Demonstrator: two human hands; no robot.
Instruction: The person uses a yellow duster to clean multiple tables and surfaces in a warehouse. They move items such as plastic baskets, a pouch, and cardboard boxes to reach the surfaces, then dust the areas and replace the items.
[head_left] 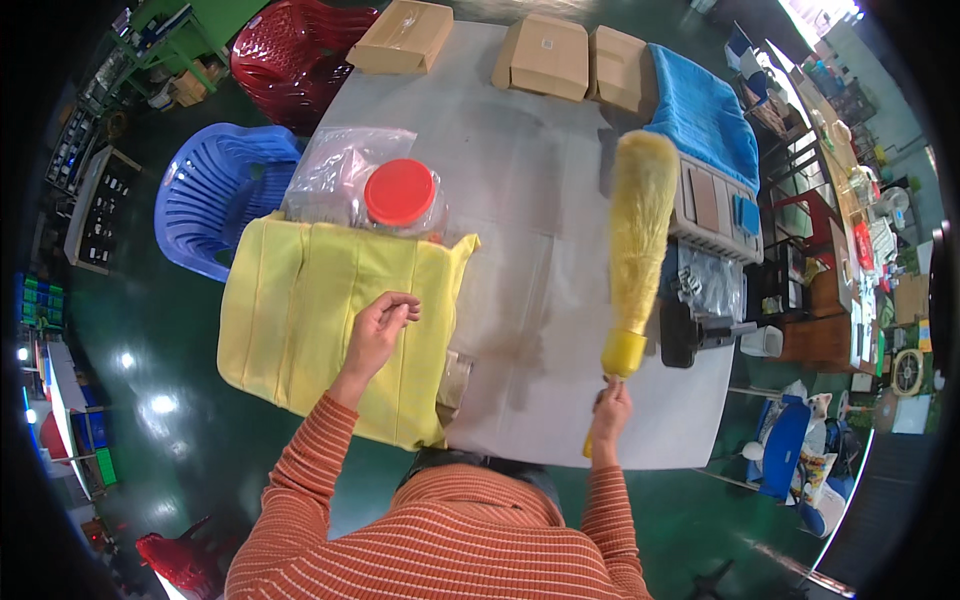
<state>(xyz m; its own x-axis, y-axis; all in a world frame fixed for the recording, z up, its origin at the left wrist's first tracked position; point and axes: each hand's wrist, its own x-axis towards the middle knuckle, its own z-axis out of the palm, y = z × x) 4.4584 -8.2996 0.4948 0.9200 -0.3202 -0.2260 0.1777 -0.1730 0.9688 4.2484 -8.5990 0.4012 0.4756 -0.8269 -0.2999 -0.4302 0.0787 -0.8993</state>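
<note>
My right hand [611, 408] is closed around the handle of a yellow feather-style duster [642, 215], whose fluffy head points away from me over the right half of the table. Above a yellow cloth [330, 310] hovers my left hand [385, 322], its fingers loosely curled; whether they hold anything small, I cannot make out. The cloth lies spread with fold lines and overhangs the table's left edge. Right behind it stands a clear jar with a red lid [399, 191], next to clear plastic bags [335, 168].
Cardboard boxes [546, 58] line the far edge of the grey table [510, 150]. On the right are a blue towel [705, 110], a grey basket [715, 205] and a black object [680, 335]. Blue [215, 195] and dark red chairs [285, 60] stand to the left.
</note>
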